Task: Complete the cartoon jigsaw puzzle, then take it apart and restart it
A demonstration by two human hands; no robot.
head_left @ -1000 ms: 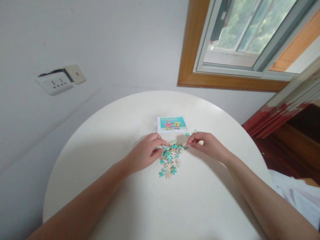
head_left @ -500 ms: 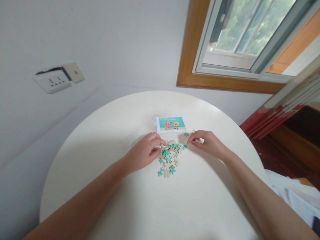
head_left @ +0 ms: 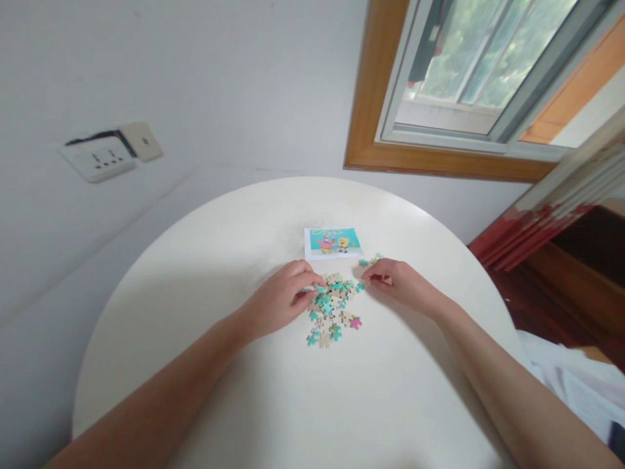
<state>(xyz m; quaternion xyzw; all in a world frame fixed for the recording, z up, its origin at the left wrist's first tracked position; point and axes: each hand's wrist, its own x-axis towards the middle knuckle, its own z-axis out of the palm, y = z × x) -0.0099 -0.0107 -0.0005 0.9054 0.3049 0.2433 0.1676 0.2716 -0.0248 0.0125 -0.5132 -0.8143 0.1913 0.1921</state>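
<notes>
"Where are the puzzle pieces?"

"In a messy heap on the white table. A pink piece lies at its near right edge."

"And the hands?"

"The left hand is half curled at the heap's left side. The right hand is nearly pinched, just right of the heap. I can't tell if either holds a piece."

"What's behind the heap?"

"A picture card."

"What could go wrong?"

"A finger bump could scatter the heap."

"What's hard to see?"

"Fingers hide some pieces, pieces cover other pieces, and their tiny pictures look blurry."
</notes>
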